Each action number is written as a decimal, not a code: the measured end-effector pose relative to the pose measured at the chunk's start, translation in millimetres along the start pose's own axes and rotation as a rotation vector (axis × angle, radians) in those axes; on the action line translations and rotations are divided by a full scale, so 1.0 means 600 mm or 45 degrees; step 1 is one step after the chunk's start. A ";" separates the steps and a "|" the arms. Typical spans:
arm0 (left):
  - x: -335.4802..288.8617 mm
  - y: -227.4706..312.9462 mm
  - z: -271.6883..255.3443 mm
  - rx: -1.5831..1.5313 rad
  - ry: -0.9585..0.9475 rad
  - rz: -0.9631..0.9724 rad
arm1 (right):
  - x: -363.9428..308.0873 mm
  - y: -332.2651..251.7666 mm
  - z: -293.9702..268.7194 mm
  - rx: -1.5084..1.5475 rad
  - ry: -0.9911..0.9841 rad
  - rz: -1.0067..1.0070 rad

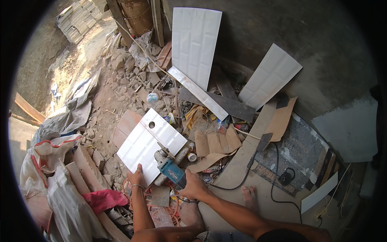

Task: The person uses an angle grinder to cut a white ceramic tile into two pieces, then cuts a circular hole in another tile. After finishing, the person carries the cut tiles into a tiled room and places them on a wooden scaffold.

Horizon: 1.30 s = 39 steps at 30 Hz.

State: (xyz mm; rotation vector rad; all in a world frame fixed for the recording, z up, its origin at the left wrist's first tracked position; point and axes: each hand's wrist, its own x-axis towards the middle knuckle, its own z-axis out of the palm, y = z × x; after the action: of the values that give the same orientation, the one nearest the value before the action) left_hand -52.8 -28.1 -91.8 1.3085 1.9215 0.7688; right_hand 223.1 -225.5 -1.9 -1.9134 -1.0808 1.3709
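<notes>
Holding the grinder (171, 169) in my right grip (195, 186) and the tile (138, 149) in my left grip (136, 177), I may crack the tile if it rocks.

Left forearm (141, 211) extends upward from the lower edge; left hand (136, 177) has one digit pointing forward, others partly hidden. Right forearm (231, 210) slants inward from lower right; right hand (195, 185) is curled in a grip. Left foot (191, 213) and right foot (249, 197) are bare.

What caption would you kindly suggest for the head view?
Left hand on a white tile, right hand gripping an angle grinder over it.
</notes>
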 end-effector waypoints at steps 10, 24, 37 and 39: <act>-0.005 0.008 0.001 0.090 0.040 -0.007 | -0.010 -0.001 -0.009 -0.001 -0.033 0.029; -0.036 0.055 0.001 0.125 0.051 -0.033 | -0.012 0.014 0.004 -0.071 0.031 -0.022; -0.010 0.013 -0.001 0.102 0.029 -0.016 | -0.019 0.020 0.004 -0.073 0.039 -0.022; -0.006 0.006 0.002 0.074 0.028 -0.020 | -0.020 0.026 0.006 -0.059 0.060 -0.055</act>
State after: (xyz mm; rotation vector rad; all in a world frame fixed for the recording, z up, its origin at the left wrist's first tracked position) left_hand -49.2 -30.1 -88.8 1.3231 1.9829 0.7275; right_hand 222.5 -244.2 -9.5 -1.9337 -1.1340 1.2815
